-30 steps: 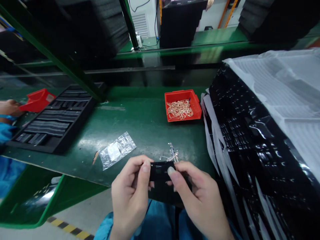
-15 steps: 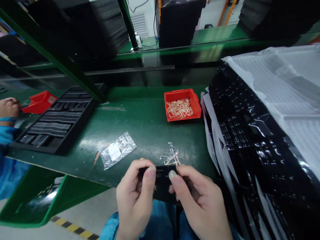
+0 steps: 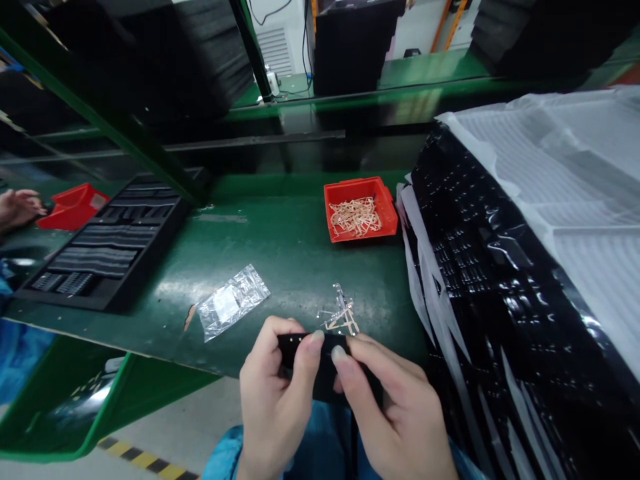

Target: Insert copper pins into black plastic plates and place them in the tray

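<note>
- Head view, step in hand: a flat black part (image 3: pixel 289 347) is being held and, it seems, adjusted or inspected by fingertip, close to the wearer's body at the near edge of the green workbench (image 3: pixel 290 267).
- Grip: the left hand (image 3: pixel 280 400) pinches one end of the part between thumb and fingers; the right hand (image 3: pixel 400 413) pinches the other end, thumb on the near face (small gold-coloured dots show beside the left thumb).
- Next move, as judged: any change of hold would call for one pinch to stay firm while the other slides or lifts, the fingers covering much of the part.
- Surroundings: loose tan-and-silver strips (image 3: pixel 349 319) lie just beyond the fingertips; similar strips fill a red bin (image 3: pixel 390 217) farther back; a clear zip bag (image 3: pixel 250 287) lies to the left.
- Writing: the bag shows a white patch (image 3: pixel 226 305), and the far-left red bin (image 3: pixel 70 207) a pale label (image 3: pixel 99 201); neither can be read, and no brand is legible.
</note>
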A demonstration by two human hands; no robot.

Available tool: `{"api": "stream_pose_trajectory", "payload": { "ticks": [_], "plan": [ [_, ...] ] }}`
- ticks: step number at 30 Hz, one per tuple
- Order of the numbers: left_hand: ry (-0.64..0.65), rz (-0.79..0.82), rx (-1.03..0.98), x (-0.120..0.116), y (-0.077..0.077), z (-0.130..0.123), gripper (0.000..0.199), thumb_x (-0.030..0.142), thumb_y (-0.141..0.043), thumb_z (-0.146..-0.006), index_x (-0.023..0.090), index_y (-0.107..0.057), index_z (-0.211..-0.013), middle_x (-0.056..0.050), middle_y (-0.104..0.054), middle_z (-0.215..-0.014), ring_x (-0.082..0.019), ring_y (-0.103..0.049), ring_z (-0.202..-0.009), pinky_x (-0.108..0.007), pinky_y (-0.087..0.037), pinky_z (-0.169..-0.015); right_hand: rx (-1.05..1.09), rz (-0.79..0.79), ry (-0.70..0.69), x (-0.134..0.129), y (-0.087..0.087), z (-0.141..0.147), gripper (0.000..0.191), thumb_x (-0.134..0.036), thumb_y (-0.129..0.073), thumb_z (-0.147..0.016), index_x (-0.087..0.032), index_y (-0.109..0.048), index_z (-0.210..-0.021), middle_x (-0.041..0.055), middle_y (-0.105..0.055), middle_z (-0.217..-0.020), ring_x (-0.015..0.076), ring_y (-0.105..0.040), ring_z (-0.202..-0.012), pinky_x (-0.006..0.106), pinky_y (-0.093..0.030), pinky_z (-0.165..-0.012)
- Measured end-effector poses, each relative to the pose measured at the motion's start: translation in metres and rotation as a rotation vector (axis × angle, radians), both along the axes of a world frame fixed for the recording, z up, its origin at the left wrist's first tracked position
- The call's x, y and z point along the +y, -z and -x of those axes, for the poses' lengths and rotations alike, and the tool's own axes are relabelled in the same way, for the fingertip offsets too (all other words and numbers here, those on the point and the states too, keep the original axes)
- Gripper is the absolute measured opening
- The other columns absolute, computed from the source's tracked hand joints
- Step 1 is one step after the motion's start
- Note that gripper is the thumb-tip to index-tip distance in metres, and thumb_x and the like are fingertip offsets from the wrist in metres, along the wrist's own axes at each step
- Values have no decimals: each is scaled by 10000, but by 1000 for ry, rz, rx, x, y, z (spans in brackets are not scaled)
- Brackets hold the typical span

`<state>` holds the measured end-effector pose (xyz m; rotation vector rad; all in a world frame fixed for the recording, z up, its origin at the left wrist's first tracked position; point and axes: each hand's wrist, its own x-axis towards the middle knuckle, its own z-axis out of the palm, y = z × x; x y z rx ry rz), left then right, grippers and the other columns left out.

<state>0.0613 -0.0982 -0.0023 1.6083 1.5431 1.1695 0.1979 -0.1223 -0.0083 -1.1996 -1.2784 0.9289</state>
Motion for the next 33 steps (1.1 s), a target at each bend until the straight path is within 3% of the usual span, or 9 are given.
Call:
{"api": "stream_pose_trajectory", "payload": {
  "ticks": [5, 11, 15, 18, 21, 24, 27, 33],
  "plan": [
    [80, 51, -122, 1, 3, 3, 140, 247, -600, -1031, 243, -594, -891, 71, -599, -700, -72, -574, -569, -113, -514, -536, -47, -2, 31, -7, 1, 3, 241, -192, -524, -1042, -222, -688, -869, 2, -644, -725, 136, -651, -647, 246, -558, -651],
    [136, 66, -213, 8, 7, 7, 193, 181, -732, -901, 219, -579, -790, 71, -597, -695, -67, -545, -583, -118, -482, -549, -195, -93, 12, -10, 6, 2, 198, -145, -521, -1030, -219, -700, -991, 15, -650, -767, 157, -664, -693, 265, -569, -686],
    [20, 27, -218, 7, 15, 4, 258, 208, -738, -912, 209, -543, -744, 77, -556, -649, -66, -499, -553, -129, -454, -536, -252, -157, -77, -5, 13, 1, 228, -105, -481, -1032, -186, -642, -893, 10, -581, -723, 142, -603, -646, 264, -527, -639],
    [-68, 27, -112, 8, 14, 5, 313, 234, -760, -900, 198, -526, -696, 76, -539, -634, -62, -477, -542, -126, -430, -518, -306, -258, -53, -2, 19, 2, 220, -94, -492, -1034, -165, -639, -887, -2, -550, -693, 127, -551, -585, 262, -471, -558],
    [18, 92, 4, 12, 7, 9, 326, 287, -704, -962, 196, -547, -691, 73, -517, -598, -71, -477, -530, -136, -407, -492, -456, -282, 6, 0, 24, 0, 190, -149, -556, -1052, -153, -677, -905, 2, -587, -691, 133, -572, -573, 276, -469, -540],
    [130, 70, 13, 14, 2, 14, 346, 304, -558, -1069, 205, -545, -738, 78, -468, -593, -76, -437, -511, -154, -359, -462, -563, -322, 165, 0, 26, -3, 112, -217, -666, -1034, -141, -726, -978, 33, -691, -788, 152, -670, -682, 284, -543, -646],
    [194, 71, 5, 12, 3, 17, 354, 324, -453, -1128, 218, -528, -799, 78, -419, -624, -84, -403, -514, -174, -342, -460, -625, -412, 305, 2, 26, -7, 133, -174, -710, -1010, -131, -752, -1129, 71, -736, -947, 151, -707, -810, 271, -585, -753],
    [305, 43, 8, 9, 5, 21, 329, 301, -391, -1156, 231, -551, -876, 84, -413, -595, -88, -400, -481, -203, -312, -450, -679, -504, 245, 7, 27, -12, 299, 6, -651, -984, -170, -784, -1186, 88, -723, -1059, 180, -687, -979, 309, -594, -823]
  ]
}}
